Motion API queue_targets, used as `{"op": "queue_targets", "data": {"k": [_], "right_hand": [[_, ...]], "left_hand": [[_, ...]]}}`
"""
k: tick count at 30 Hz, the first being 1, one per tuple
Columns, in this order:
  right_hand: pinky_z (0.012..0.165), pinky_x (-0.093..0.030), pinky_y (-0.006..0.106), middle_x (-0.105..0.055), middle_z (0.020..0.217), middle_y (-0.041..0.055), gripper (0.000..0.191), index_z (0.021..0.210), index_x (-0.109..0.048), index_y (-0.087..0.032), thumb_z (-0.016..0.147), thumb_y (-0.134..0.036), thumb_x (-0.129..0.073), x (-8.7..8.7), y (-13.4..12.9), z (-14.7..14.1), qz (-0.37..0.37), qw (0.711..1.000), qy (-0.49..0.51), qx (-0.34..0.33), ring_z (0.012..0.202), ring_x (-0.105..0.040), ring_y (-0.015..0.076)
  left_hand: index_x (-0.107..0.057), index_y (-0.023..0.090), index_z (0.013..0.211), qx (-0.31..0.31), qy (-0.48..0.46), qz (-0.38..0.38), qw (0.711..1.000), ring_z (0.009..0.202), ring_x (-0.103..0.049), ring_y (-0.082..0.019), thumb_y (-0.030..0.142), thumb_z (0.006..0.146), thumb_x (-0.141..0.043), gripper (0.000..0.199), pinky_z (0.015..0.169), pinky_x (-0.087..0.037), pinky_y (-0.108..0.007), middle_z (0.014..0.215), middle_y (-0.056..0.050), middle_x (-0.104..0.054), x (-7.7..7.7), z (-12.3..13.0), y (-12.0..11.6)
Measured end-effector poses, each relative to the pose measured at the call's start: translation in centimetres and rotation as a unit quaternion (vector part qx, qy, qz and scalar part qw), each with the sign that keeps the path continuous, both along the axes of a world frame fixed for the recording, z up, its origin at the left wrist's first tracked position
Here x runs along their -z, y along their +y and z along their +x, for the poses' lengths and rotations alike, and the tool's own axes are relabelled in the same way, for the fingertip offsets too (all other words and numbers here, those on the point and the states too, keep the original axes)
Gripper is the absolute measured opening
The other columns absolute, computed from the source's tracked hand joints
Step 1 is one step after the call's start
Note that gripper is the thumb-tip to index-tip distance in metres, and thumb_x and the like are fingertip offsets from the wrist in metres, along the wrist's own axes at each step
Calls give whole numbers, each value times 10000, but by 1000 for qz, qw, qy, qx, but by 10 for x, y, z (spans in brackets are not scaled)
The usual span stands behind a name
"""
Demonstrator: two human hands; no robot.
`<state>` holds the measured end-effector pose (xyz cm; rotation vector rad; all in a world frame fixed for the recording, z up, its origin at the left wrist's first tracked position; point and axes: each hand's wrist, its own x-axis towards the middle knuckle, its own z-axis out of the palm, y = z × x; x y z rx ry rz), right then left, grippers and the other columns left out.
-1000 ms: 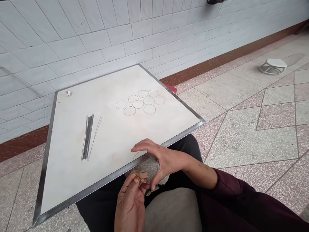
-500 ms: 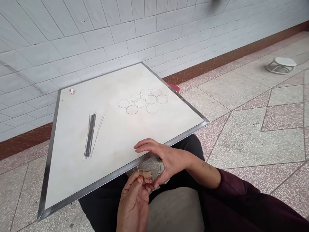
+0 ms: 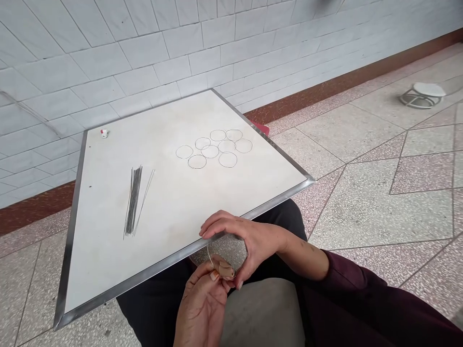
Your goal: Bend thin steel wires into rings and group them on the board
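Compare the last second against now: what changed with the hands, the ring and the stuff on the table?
The right hand closed in on the held wire ring: fingers lowered to its top, thumb now by the left fingertips. Nothing visibly let go. The left hand still pinches the ring beside the tan piece. Table rings and straight wires unmoved.

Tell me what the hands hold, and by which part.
A thin wire ring: the left hand pinches its lower edge; the right hand curves around its right side.
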<state>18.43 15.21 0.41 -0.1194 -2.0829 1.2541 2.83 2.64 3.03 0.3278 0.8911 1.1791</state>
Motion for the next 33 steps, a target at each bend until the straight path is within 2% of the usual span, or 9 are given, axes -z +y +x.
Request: {"op": "queue_targets", "data": {"k": [6, 11, 13, 19, 24, 29, 33], "right_hand": [[1091, -404, 398, -539, 1294, 99, 921, 1368, -480, -252, 580, -390, -937, 1, -1, 0, 0, 1000, 3, -10, 1261, -495, 243], [1092, -392, 365, -472, 1390, 103, 1142, 1451, -377, -280, 483, -427, -965, 5, -3, 1, -58, 998, -2, 4, 1288, -483, 240], [1083, -395, 354, -479, 1387, 97, 1164, 1448, -376, -283, 459, -427, -972, 5, -4, 2, -70, 998, 1, 5, 1279, -494, 236], [1069, -405, 347, -517, 1349, 86, 1071, 1401, -439, -272, 480, -393, -974, 3, -5, 3, -72, 997, 3, 13, 1244, -525, 224], [1072, -406, 348, -514, 1365, 89, 1128, 1438, -385, -278, 482, -376, -977, 1, -5, 4, -63, 998, 23, 14, 1249, -526, 217], [1046, -429, 345, -585, 1285, 87, 941, 1361, -491, -240, 551, -369, -951, -4, -7, 5, -69, 997, -8, 19, 1198, -567, 209], [1058, -420, 354, -612, 1265, 82, 1003, 1416, -431, -239, 563, -362, -945, -5, -8, 5, -88, 996, -15, 22, 1190, -578, 202]], "left_hand": [[-757, 159, 725, 38, -1, 22, 999, 764, -521, -156, 261, 802, -733, 130, 735, -461, -273, 788, -41, -588, -1, -3, 0], [-767, 177, 755, 6, -5, 2, 1000, 809, -524, -168, 257, 771, -766, 81, 746, -476, -273, 828, -45, -592, 2, -4, -3], [-764, 174, 742, 4, -11, 9, 1000, 817, -525, -170, 259, 772, -765, 90, 762, -483, -279, 825, -45, -587, 2, -4, -3], [-761, 172, 718, 1, -11, 28, 1000, 799, -533, -164, 261, 762, -774, 100, 771, -495, -287, 811, -43, -591, 0, 0, -4], [-776, 187, 732, -35, 6, -13, 999, 791, -554, -173, 256, 696, -826, 93, 771, -512, -296, 799, -46, -621, -2, -2, -4], [-786, 178, 788, -46, 34, -46, 997, 867, -580, -207, 280, 685, -835, 153, 821, -520, -324, 851, -71, -666, -3, -2, -4], [-776, 170, 782, -33, 38, -29, 998, 870, -578, -210, 276, 723, -805, 125, 856, -516, -357, 853, -70, -664, -4, -1, -4]]}}
